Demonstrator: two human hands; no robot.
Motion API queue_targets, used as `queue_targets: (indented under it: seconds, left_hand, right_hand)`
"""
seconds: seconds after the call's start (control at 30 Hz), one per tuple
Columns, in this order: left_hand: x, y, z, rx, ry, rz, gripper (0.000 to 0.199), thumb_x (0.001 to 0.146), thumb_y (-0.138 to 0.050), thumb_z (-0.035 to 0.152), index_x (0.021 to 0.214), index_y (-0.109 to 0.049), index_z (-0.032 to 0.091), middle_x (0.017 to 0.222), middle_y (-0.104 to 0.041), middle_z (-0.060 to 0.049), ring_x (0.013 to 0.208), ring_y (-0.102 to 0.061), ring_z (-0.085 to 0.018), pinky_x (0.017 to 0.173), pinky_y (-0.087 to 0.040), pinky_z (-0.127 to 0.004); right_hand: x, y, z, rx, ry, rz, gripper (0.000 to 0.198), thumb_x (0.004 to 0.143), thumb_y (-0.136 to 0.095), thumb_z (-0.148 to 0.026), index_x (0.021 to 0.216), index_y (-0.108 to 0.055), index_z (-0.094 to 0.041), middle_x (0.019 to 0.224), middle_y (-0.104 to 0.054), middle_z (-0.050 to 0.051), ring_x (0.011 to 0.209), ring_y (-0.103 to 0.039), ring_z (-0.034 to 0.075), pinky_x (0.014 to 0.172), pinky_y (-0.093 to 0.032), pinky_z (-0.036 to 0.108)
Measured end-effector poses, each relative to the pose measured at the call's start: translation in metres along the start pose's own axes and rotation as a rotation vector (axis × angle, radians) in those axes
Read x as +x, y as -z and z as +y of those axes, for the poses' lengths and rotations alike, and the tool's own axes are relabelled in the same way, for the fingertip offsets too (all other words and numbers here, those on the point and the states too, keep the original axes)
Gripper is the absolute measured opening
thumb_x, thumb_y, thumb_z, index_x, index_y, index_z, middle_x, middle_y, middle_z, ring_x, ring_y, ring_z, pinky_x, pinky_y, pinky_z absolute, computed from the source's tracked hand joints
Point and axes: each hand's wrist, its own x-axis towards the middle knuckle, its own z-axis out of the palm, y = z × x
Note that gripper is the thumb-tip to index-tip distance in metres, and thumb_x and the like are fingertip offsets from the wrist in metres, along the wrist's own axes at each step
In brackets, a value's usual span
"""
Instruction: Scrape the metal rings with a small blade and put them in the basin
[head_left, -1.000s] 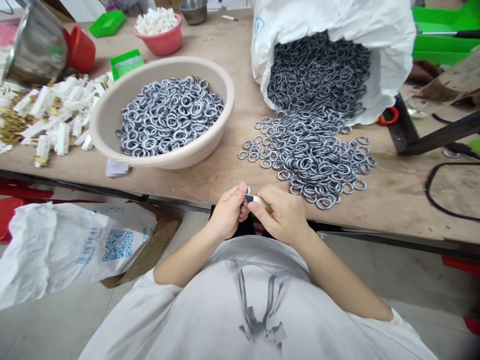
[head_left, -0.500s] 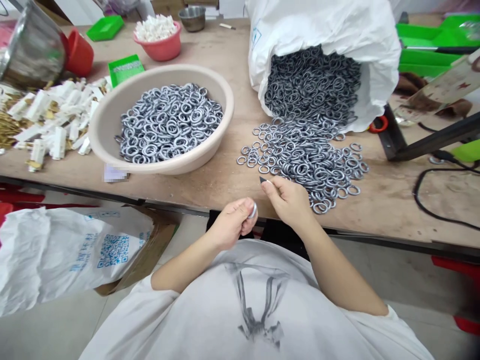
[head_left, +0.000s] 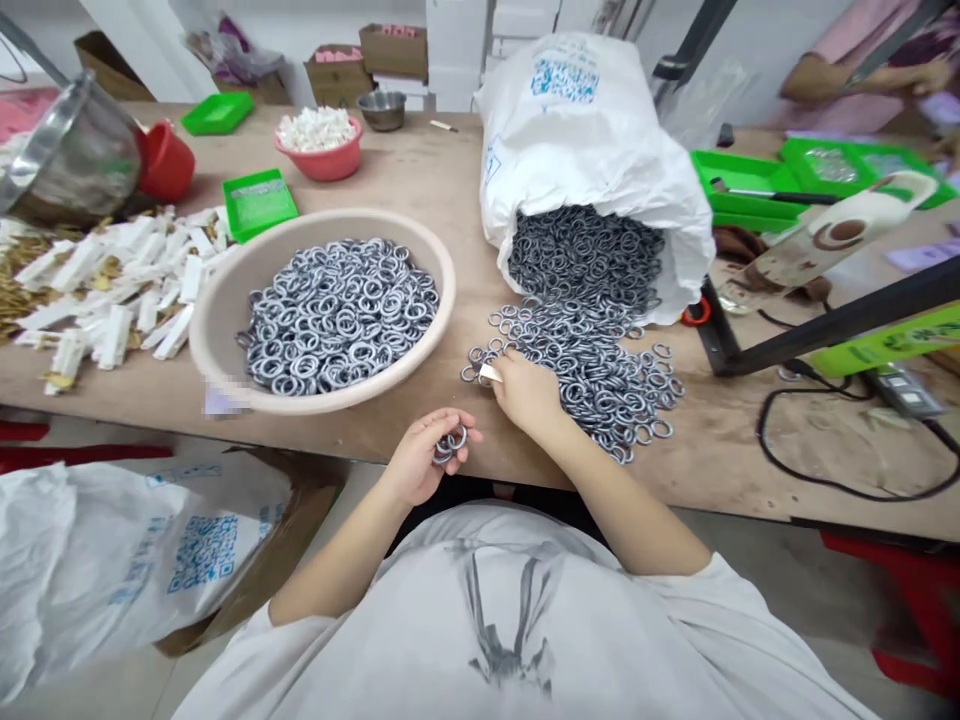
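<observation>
Several grey rings (head_left: 450, 446) lie in the fingers of my left hand (head_left: 420, 455), half curled in front of the table edge. My right hand (head_left: 529, 400) reaches to the near left side of a loose ring pile (head_left: 600, 370). Between its thumb and fingers is a small flat blade-like piece (head_left: 490, 373), pale on the side facing me; its exact kind is unclear. The right fingertips are partly hidden against the rings. Behind the pile, a white sack (head_left: 592, 140) lies on its side with its mouth full of rings. To the left, a beige basin (head_left: 214, 345) holds many more.
White plastic pieces (head_left: 112, 335) cover the table's left side near a steel bowl (head_left: 71, 150). A red bowl (head_left: 319, 165) and green trays (head_left: 259, 205) stand behind the basin. At right are a dark metal bar (head_left: 840, 325) and a cable (head_left: 761, 420). Another person's arm (head_left: 832, 85) shows far right.
My right hand has moved forward and left onto the ring pile. The left hand has loosened, showing several rings. The view has tilted up, revealing more of the table's far side.
</observation>
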Motion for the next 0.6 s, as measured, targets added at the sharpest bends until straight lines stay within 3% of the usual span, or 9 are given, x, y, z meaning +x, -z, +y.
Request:
queue_targets:
  seconds: [0.1, 0.17, 0.3, 0.37, 0.43, 0.6]
  left_hand:
    - [0.008, -0.002, -0.001, 0.100, 0.056, -0.016, 0.037, 0.073, -0.073, 0.050, 0.081, -0.060, 0.016, 0.068, -0.061, 0.000, 0.045, -0.046, -0.007, 0.037, -0.025, -0.018]
    - [0.014, 0.000, -0.004, 0.271, 0.003, 0.014, 0.037, 0.077, -0.068, 0.052, 0.079, -0.057, 0.017, 0.061, -0.053, 0.004, 0.043, -0.039, -0.006, 0.039, -0.023, -0.018]
    - [0.028, 0.011, -0.008, 0.797, -0.429, 0.112, 0.029, 0.087, -0.058, 0.044, 0.076, -0.061, 0.018, 0.066, -0.057, 0.001, 0.061, -0.052, -0.011, 0.059, -0.040, -0.022]
    - [0.033, 0.018, -0.008, 0.963, -0.563, 0.084, 0.027, 0.089, -0.055, 0.041, 0.078, -0.064, 0.018, 0.071, -0.063, -0.001, 0.068, -0.058, -0.013, 0.067, -0.044, -0.024]
    - [0.036, 0.024, -0.008, 1.026, -0.591, 0.085, 0.028, 0.092, -0.052, 0.040, 0.079, -0.065, 0.018, 0.071, -0.065, -0.001, 0.067, -0.059, -0.014, 0.066, -0.044, -0.024]
    - [0.040, 0.029, -0.009, 1.063, -0.598, 0.140, 0.031, 0.091, -0.053, 0.044, 0.078, -0.066, 0.018, 0.067, -0.065, 0.000, 0.062, -0.060, -0.013, 0.060, -0.046, -0.022]
  right_hand:
    - [-0.017, 0.008, 0.013, 0.160, 0.040, 0.048, 0.020, 0.095, -0.050, -0.026, 0.093, -0.069, -0.021, 0.098, -0.066, 0.006, 0.079, -0.062, 0.018, 0.063, -0.036, 0.028]
    - [-0.034, 0.011, 0.026, 0.268, 0.070, 0.122, 0.019, 0.095, -0.050, -0.024, 0.091, -0.069, -0.022, 0.094, -0.065, 0.005, 0.078, -0.061, 0.018, 0.064, -0.038, 0.028]
    - [-0.071, 0.003, 0.070, 0.433, 0.033, 0.438, 0.018, 0.093, -0.050, -0.020, 0.098, -0.068, -0.020, 0.092, -0.065, 0.006, 0.082, -0.063, 0.019, 0.071, -0.044, 0.028]
    - [-0.091, -0.005, 0.100, 0.417, -0.041, 0.562, 0.017, 0.094, -0.050, -0.021, 0.101, -0.066, -0.020, 0.089, -0.065, 0.006, 0.081, -0.062, 0.019, 0.071, -0.045, 0.029]
    - [-0.112, -0.015, 0.131, 0.355, -0.146, 0.651, 0.015, 0.094, -0.052, -0.025, 0.098, -0.065, -0.019, 0.084, -0.065, 0.006, 0.077, -0.061, 0.020, 0.069, -0.045, 0.031]
    - [-0.149, -0.034, 0.177, 0.271, -0.411, 0.699, 0.024, 0.095, -0.049, -0.037, 0.087, -0.064, -0.020, 0.076, -0.065, 0.007, 0.071, -0.061, 0.022, 0.064, -0.044, 0.032]
